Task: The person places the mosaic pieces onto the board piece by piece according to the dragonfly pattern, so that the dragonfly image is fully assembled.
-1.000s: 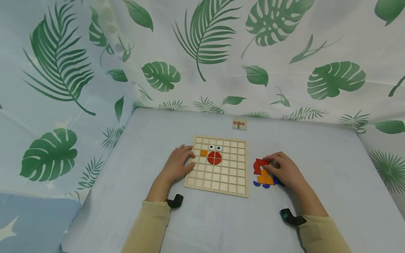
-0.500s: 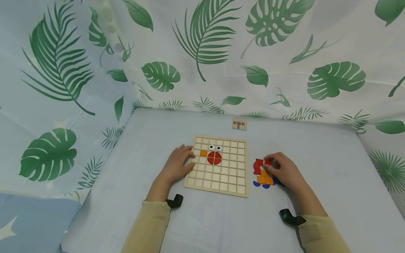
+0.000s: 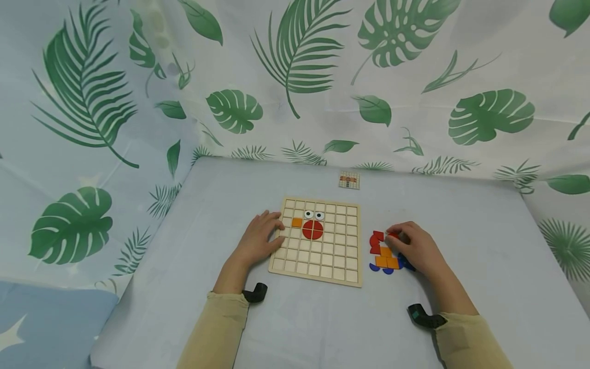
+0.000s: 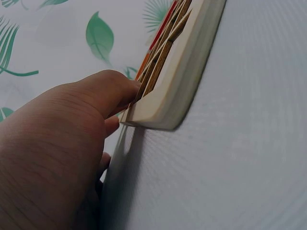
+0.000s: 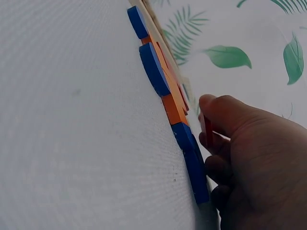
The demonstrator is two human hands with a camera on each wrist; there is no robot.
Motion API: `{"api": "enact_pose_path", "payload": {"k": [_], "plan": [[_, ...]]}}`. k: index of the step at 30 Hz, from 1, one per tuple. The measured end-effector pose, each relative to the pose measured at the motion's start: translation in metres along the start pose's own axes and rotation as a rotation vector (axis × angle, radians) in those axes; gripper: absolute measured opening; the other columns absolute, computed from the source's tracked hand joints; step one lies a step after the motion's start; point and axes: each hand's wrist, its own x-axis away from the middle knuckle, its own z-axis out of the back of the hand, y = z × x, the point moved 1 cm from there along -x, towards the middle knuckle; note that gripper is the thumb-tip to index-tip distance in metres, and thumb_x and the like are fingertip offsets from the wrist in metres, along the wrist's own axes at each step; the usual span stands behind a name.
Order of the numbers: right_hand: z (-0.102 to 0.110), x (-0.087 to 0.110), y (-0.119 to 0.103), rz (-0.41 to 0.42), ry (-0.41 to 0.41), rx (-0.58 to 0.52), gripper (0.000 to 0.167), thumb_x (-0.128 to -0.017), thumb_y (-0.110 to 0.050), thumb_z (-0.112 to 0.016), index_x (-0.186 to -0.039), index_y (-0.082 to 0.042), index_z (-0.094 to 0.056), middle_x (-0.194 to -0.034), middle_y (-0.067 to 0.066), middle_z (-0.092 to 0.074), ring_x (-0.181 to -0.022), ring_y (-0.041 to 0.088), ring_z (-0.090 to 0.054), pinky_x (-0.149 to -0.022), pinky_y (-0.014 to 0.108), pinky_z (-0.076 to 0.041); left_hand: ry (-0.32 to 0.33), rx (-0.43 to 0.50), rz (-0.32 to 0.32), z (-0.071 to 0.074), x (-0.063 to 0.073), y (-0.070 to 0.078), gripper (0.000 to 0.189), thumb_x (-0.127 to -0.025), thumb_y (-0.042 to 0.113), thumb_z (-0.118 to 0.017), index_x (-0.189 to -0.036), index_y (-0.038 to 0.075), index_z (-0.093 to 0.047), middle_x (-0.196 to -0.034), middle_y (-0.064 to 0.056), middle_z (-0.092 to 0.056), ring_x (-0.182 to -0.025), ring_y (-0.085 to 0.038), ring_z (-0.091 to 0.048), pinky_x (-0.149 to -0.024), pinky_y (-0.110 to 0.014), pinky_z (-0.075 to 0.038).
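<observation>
Okay, the red piece (image 5: 207,132) is in your right hand (image 3: 416,249), at the right of the scene, over the far right edge of the loose pieces. The grip there is narrow: thumb and fingertip pinch the piece, which sits clear of the others in the right wrist view; its exact shape is hard to tell.

Just left of and below that hand you've got red pieces (image 3: 374,241), then orange pieces (image 3: 381,262) nearer to you, and blue half-round pieces (image 3: 374,267) along their near side. Longer blue pieces (image 5: 195,177) lie at the right end, partly under your right hand in the head view.

Left of the pile, the gridded wooden board (image 3: 316,246) lies flat on the bench (image 3: 299,323). On it: a red disc (image 3: 313,230) made up of quarters, two white eye pieces (image 3: 319,216) just on its far side, and an orange square (image 3: 297,222) to the left.

Your left hand (image 3: 259,237) rests at the board's left edge, thumb touching the rim; that grip is wide, thumb and fingers spread apart.

Small patterned card (image 3: 349,180) lies beyond the board, on the far side. Leaf-print cloth (image 3: 322,72) hangs behind the bench. Your sleeves (image 3: 214,330) are tan.
</observation>
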Motion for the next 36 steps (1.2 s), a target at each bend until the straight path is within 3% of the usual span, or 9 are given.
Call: {"api": "enact_pose_path", "payload": {"k": [5,16,27,36], "plan": [[0.0001,-0.0002,-0.0011,0.022,0.015,0.001,0.031,-0.098,-0.037,-0.060,-0.121,-0.015,-0.065,-0.112,0.008,-0.058,-0.090,0.022,-0.052,-0.081,0.035,-0.052,0.005,-0.001,-0.007,0.0001,-0.0001,-0.0002,0.022,-0.094,0.033,-0.064,-0.111,0.021,-0.059,-0.154,-0.003,-0.044,-0.150,-0.033,-0.029,-0.126,-0.050,-0.016],[0.0017,0.0003,-0.0009,-0.017,0.010,-0.037,0.033,-0.101,-0.040,-0.053,-0.119,-0.015,-0.065,-0.119,0.010,-0.055,-0.099,0.027,-0.051,-0.092,0.050,-0.052,-0.002,0.014,-0.010,0.0009,-0.0001,-0.0004,0.021,-0.095,0.033,-0.063,-0.111,0.021,-0.059,-0.154,-0.003,-0.044,-0.150,-0.033,-0.028,-0.126,-0.050,-0.016],[0.0021,0.0001,0.0004,0.007,0.064,-0.013,0.029,-0.098,-0.039,-0.059,-0.116,-0.017,-0.065,-0.108,0.005,-0.058,-0.084,0.020,-0.050,-0.070,0.021,-0.048,0.010,0.014,-0.020,0.0002,-0.0002,-0.0016,0.021,-0.094,0.033,-0.064,-0.111,0.020,-0.060,-0.153,-0.003,-0.045,-0.149,-0.034,-0.029,-0.125,-0.051,-0.017],[0.0012,0.0004,0.0010,0.002,0.055,-0.021,0.028,-0.096,-0.035,-0.064,-0.117,-0.017,-0.064,-0.108,0.006,-0.057,-0.085,0.020,-0.048,-0.069,0.024,-0.047,0.005,0.009,-0.012,-0.0009,-0.0008,-0.0024,0.020,-0.095,0.033,-0.063,-0.111,0.021,-0.059,-0.153,-0.002,-0.045,-0.150,-0.033,-0.028,-0.126,-0.051,-0.016]]}}
